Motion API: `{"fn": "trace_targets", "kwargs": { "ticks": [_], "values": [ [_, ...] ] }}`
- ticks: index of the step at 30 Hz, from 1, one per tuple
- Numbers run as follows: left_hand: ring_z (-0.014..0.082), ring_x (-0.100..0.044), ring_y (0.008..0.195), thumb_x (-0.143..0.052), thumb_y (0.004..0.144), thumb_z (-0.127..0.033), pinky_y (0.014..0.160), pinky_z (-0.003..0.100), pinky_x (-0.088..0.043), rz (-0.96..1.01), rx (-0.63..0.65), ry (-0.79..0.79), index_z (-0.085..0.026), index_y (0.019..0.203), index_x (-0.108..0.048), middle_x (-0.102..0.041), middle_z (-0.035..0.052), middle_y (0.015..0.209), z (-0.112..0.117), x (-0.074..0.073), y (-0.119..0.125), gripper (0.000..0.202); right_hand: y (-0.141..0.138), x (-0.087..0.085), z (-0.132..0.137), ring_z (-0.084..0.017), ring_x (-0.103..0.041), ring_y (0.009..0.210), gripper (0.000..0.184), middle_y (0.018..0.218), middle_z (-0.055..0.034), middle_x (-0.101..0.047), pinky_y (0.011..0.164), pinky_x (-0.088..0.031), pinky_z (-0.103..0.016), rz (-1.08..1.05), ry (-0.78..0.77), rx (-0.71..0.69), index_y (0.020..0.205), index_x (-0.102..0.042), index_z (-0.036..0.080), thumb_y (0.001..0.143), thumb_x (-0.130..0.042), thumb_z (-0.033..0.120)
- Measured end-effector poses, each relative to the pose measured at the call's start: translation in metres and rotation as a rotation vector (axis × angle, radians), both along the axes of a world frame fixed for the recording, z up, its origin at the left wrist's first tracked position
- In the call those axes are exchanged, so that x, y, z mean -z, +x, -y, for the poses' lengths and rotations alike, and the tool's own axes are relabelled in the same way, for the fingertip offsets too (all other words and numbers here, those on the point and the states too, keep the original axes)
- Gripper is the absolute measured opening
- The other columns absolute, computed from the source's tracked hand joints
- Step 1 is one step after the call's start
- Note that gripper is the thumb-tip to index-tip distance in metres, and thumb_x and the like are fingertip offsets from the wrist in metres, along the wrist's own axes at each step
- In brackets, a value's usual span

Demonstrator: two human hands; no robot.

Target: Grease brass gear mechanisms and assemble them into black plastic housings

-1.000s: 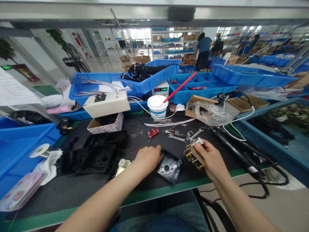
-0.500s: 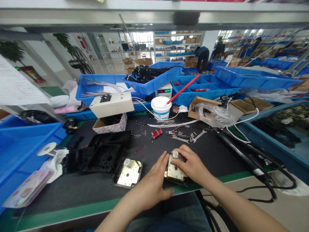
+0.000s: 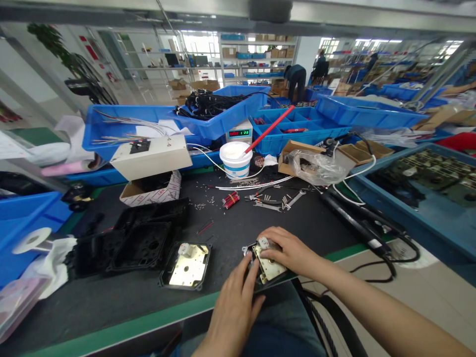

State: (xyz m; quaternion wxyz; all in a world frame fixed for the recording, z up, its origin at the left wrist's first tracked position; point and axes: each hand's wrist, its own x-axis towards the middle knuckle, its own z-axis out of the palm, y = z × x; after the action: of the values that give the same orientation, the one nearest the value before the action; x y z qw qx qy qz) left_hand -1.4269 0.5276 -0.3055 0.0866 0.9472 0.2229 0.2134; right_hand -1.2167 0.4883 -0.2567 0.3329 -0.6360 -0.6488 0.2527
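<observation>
The long table with a black mat top and green edge [image 3: 100, 302] carries the work close to its near side, probably so both hands can get at it comfortably. At its right, a teal plastic tray [image 3: 403, 220] holds gold-coloured metal frames [image 3: 439, 171], apparently kept within reach. The person's left hand [image 3: 234, 297] lies with extended fingers over the left side of a black, squarish, open housing [image 3: 248, 248], closed around nothing that shows; it seems to steady the part, though how firmly I cannot tell. The right hand [image 3: 288, 250] grips a pale-gold, flat metal plate assembly [image 3: 273, 272] from above, fingers over the far end and thumb laid across, likely to control its angle. That assembly is at the table's near edge, over the housing and askew to it; whether it is seated, the fingers hide. Its face looks smooth and faintly shiny, with notched edges. Smallest, a short, grey, cylindrical knob-like part [image 3: 264, 243] stands at its far left corner, beside the right fingers.
</observation>
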Motion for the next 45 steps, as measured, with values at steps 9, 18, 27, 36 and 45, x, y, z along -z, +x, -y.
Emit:
{"fn": "trace_targets", "kwargs": {
  "ticks": [9, 18, 27, 36, 45],
  "values": [
    [0.022, -0.044, 0.124, -0.053, 0.078, -0.003, 0.102, 0.041, -0.039, 0.179, 0.333, 0.268, -0.027, 0.123, -0.046, -0.058, 0.0062, 0.122, -0.015, -0.004, 0.01, 0.051, -0.002, 0.006, 0.005, -0.019, -0.055, 0.094, 0.026, 0.1, -0.0054, -0.063, 0.085, -0.04, -0.033, -0.161, -0.078, 0.06, 0.1, -0.061, 0.019, 0.076, -0.065, 0.029],
    [0.0205, -0.063, 0.086, -0.07, 0.065, -0.026, 0.081, 0.032, -0.05, 0.372, 0.081, -0.598, -0.02, 0.104, -0.061, -0.068, 0.0064, 0.096, -0.045, -0.059, 0.03, 0.04, 0.01, -0.017, 0.016, -0.019, -0.059, 0.101, 0.049, 0.106, -0.0074, -0.064, 0.082, -0.048, -0.034, -0.666, -0.256, 0.0, 0.116, -0.054, 0.019, 0.092, -0.027, 0.052],
    [0.0199, -0.062, 0.086, -0.052, 0.078, -0.053, 0.077, 0.033, -0.049, 0.757, -0.261, -1.289, -0.016, 0.11, -0.051, -0.065, 0.0089, 0.099, -0.034, -0.071, 0.061, 0.049, -0.023, -0.013, -0.007, -0.017, -0.054, 0.073, 0.045, 0.077, -0.0018, -0.059, 0.068, -0.041, -0.028, -0.527, 0.044, 0.405, 0.084, -0.054, 0.016, 0.083, -0.044, 0.06],
    [0.0167, -0.056, 0.077, -0.061, 0.073, -0.052, 0.072, 0.027, -0.044, 0.904, -0.442, -1.126, -0.016, 0.081, -0.06, -0.061, 0.0015, 0.077, -0.046, -0.061, 0.073, 0.036, -0.032, -0.012, -0.031, -0.019, -0.055, 0.084, 0.04, 0.081, -0.0031, -0.061, 0.079, -0.042, -0.031, -0.508, 0.15, 0.475, 0.08, -0.053, 0.019, 0.088, -0.036, 0.055],
    [0.0126, -0.051, 0.062, -0.058, 0.074, -0.051, 0.061, 0.023, -0.041, 0.892, -0.44, -1.065, -0.017, 0.072, -0.057, -0.056, -0.0024, 0.065, -0.055, -0.055, 0.072, 0.034, -0.037, -0.011, -0.052, -0.021, -0.054, 0.087, 0.043, 0.07, -0.0027, -0.057, 0.081, -0.04, -0.031, -0.451, 0.255, 0.597, 0.069, -0.051, 0.02, 0.09, -0.029, 0.051]
  ]
}}
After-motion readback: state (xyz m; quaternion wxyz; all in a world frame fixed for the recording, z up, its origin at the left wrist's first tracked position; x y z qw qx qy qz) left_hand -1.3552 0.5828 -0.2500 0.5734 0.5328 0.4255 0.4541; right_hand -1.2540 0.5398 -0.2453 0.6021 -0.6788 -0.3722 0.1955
